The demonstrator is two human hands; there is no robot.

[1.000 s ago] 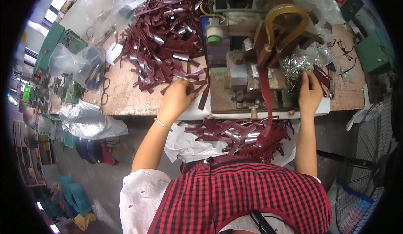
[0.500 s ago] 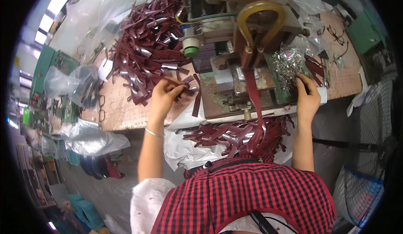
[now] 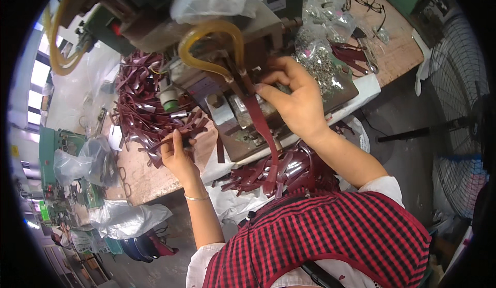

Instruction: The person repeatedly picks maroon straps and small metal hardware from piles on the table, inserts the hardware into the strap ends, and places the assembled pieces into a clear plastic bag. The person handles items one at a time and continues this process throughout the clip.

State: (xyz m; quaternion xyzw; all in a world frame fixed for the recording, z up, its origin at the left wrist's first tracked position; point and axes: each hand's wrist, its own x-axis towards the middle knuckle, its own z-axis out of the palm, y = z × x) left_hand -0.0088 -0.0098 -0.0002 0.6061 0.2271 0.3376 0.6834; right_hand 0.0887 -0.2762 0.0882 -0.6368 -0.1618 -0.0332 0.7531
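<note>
Pinching a strap (image 3: 261, 122) on the machine (image 3: 243, 45) with my right hand (image 3: 292, 102); left hand (image 3: 178, 153), at 8 o'clock, grips a strap from the pile (image 3: 144, 107) on the table (image 3: 139, 172)

Glossy dark-red leather-like straps (image 3: 139, 117) lie heaped on the matt, rough brown wooden bench (image 3: 142, 172). The worn grey metal press machine (image 3: 232, 117) carries a smooth, translucent yellow plastic hose (image 3: 209, 29). Shiny small metal fittings (image 3: 320, 63) fill a crinkled clear plastic bag.
</note>
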